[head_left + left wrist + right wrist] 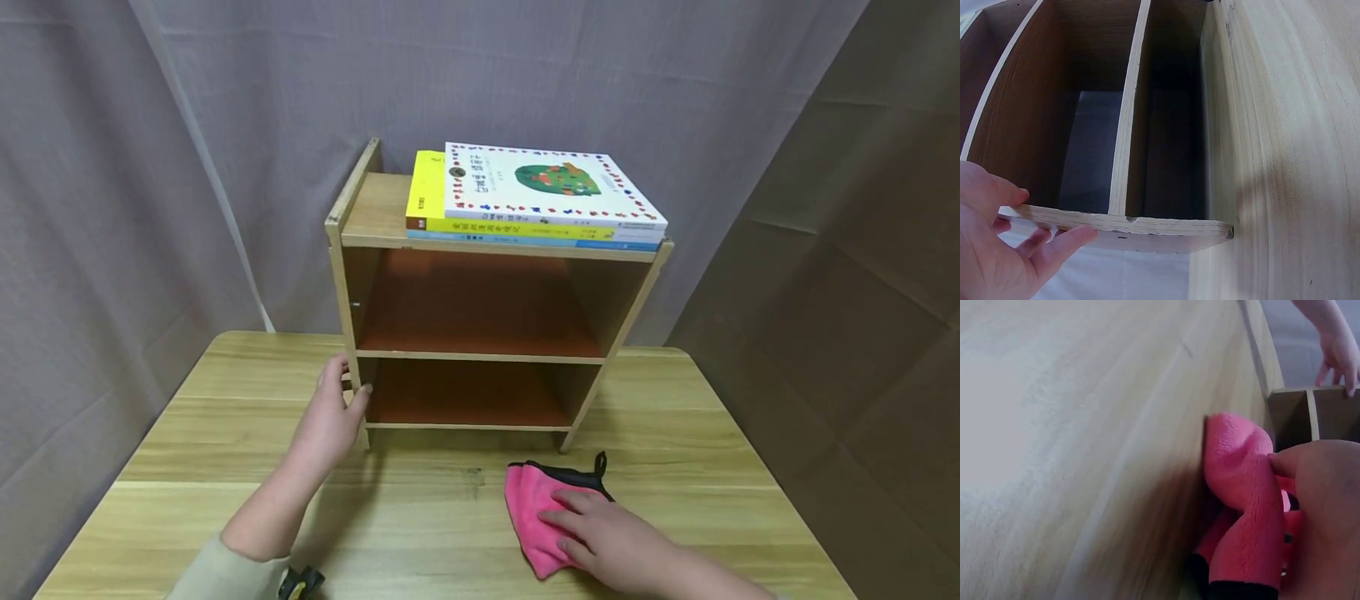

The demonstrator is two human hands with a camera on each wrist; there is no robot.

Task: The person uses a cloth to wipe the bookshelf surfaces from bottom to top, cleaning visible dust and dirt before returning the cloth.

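A small wooden bookshelf (480,357) with open compartments stands upright on the table. My left hand (336,417) grips the edge of its left side panel. In the left wrist view the thumb and fingers of that hand (1004,244) lie on opposite faces of the panel (1122,226). To the right, in front of the bookshelf, my right hand (611,537) holds a pink cloth (528,517) with black trim and a loop against the tabletop. The right wrist view has the cloth (1244,487) bunched up, with the thumb against it; the other fingers are hidden there.
White, yellow and blue books (555,187) lie stacked on the bookshelf's top board. A grey curtain (525,75) hangs behind the wooden table (420,517), and brown cloth (847,333) hangs at the right. A dark smudge (474,479) marks the tabletop before the bookshelf.
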